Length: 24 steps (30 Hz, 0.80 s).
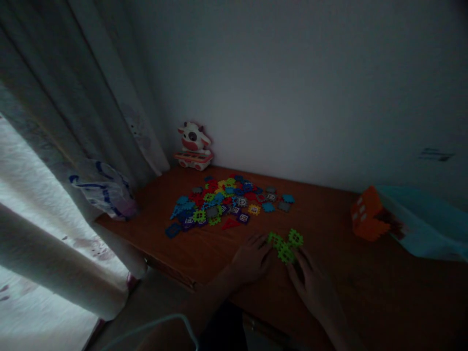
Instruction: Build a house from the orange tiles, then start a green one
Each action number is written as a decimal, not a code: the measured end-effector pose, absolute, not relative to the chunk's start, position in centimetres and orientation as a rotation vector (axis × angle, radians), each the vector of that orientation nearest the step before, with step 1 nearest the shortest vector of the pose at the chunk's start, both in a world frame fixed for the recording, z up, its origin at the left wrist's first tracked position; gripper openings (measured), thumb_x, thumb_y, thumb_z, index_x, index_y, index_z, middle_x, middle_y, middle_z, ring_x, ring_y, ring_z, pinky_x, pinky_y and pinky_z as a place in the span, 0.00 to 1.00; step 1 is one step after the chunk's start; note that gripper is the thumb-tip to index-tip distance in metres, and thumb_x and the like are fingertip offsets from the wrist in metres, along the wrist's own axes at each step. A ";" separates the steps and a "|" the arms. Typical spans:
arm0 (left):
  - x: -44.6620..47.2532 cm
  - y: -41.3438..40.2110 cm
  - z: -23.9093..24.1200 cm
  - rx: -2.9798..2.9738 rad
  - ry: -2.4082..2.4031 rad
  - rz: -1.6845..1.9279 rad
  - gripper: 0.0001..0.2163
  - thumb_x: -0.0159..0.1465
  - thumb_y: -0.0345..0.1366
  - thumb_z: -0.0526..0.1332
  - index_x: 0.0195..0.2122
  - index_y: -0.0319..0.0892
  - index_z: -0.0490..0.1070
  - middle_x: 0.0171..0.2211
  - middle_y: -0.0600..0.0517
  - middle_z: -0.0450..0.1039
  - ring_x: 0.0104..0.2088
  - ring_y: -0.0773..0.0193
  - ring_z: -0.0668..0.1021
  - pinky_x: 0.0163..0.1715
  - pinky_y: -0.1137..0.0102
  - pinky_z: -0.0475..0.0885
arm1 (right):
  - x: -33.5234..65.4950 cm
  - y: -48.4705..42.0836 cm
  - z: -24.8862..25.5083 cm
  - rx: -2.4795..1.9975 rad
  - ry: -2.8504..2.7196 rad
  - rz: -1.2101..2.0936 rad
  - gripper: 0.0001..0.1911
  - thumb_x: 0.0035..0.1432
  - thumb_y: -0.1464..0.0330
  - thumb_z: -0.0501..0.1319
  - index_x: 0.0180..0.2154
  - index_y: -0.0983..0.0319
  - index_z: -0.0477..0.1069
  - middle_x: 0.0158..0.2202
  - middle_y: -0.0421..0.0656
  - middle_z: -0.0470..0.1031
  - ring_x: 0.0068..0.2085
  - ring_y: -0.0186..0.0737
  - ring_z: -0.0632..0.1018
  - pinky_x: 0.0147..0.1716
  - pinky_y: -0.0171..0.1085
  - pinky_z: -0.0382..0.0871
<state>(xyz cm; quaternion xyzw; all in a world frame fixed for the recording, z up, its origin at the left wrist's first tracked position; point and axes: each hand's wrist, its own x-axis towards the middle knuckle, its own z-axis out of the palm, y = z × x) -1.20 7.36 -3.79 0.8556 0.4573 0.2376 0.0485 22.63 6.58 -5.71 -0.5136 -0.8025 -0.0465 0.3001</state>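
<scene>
The room is dim. My left hand (251, 258) lies palm down on the brown wooden table (365, 273), its fingers spread and touching the left edge of a small cluster of joined green puzzle tiles (285, 245). My right hand (310, 282) rests flat on the table just below that cluster, fingertips reaching its lower right side. Neither hand grips anything. A loose pile of colourful interlocking tiles (226, 200) in blue, red, green, yellow and grey is spread on the table beyond my left hand.
A cow-shaped toy (193, 146) stands in the back corner by the wall. An orange tile structure (367, 214) sits at right beside a light blue bag (424, 224). Curtains (73, 122) hang at left, with a patterned cloth (104, 187) at the table's left edge.
</scene>
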 end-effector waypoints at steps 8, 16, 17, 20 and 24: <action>-1.2 5.3 -2.7 2.509 1.351 0.730 0.22 0.68 0.38 0.57 0.63 0.42 0.64 0.65 0.44 0.65 0.65 0.52 0.66 0.67 0.51 0.61 | 22.6 4.3 -5.9 -1.397 -2.104 -0.052 0.25 0.66 0.58 0.56 0.62 0.57 0.65 0.61 0.54 0.70 0.58 0.56 0.75 0.55 0.55 0.73; -1.4 5.3 -2.8 2.435 1.302 0.818 0.21 0.67 0.38 0.57 0.61 0.46 0.65 0.63 0.48 0.67 0.63 0.54 0.69 0.67 0.55 0.61 | 23.9 5.2 -7.2 -1.321 -2.037 -0.071 0.18 0.67 0.59 0.54 0.53 0.58 0.73 0.55 0.52 0.75 0.51 0.54 0.80 0.48 0.53 0.78; -1.3 5.2 -2.7 2.433 1.310 0.825 0.20 0.67 0.37 0.58 0.61 0.46 0.65 0.63 0.48 0.68 0.62 0.55 0.69 0.66 0.56 0.62 | 24.0 5.3 -7.4 -1.308 -2.045 -0.072 0.18 0.67 0.59 0.54 0.52 0.58 0.73 0.54 0.52 0.76 0.51 0.54 0.80 0.48 0.53 0.78; -1.2 4.7 -2.5 2.424 1.320 0.869 0.18 0.67 0.35 0.57 0.58 0.47 0.66 0.60 0.48 0.70 0.58 0.58 0.72 0.62 0.61 0.67 | 24.3 5.5 -7.8 -1.274 -2.062 -0.087 0.19 0.66 0.57 0.53 0.51 0.57 0.73 0.53 0.52 0.77 0.49 0.55 0.81 0.46 0.55 0.79; -4.0 4.0 -2.5 2.436 1.386 0.989 0.18 0.66 0.33 0.58 0.57 0.46 0.66 0.57 0.46 0.72 0.56 0.56 0.74 0.59 0.59 0.70 | 24.9 5.8 -7.6 -1.283 -2.046 -0.094 0.20 0.65 0.54 0.53 0.51 0.56 0.72 0.51 0.51 0.79 0.46 0.56 0.82 0.43 0.54 0.79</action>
